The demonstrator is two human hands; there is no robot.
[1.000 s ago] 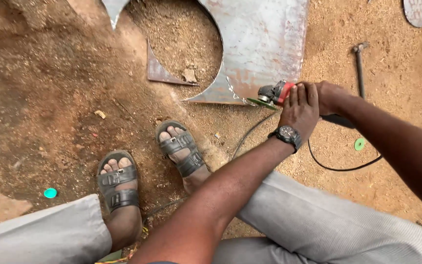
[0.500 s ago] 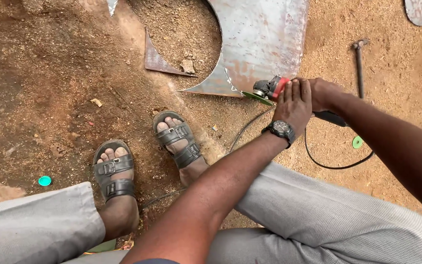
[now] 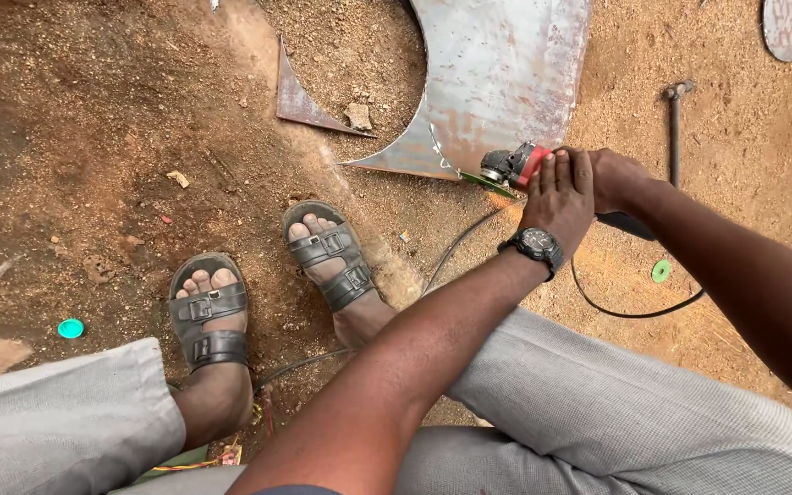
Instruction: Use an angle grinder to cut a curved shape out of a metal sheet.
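Upper right of centre, both hands, left hand (image 3: 559,194) and right hand (image 3: 618,176), clamp the angle grinder (image 3: 510,169) against the metal sheet (image 3: 506,73) edge, where a kickback could throw it toward the sandalled feet (image 3: 327,257).

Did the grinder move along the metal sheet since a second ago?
Cannot tell. The grinder sits at the same bottom edge of the metal sheet as before; both hands hold it there, and only the camera seems to shift.

The person wears light grey trousers (image 3: 598,403), dark double-strap buckled sandals (image 3: 327,257) on bare feet, and a black round-faced wristwatch (image 3: 535,247) on the left wrist, with both arms bare of sleeves.
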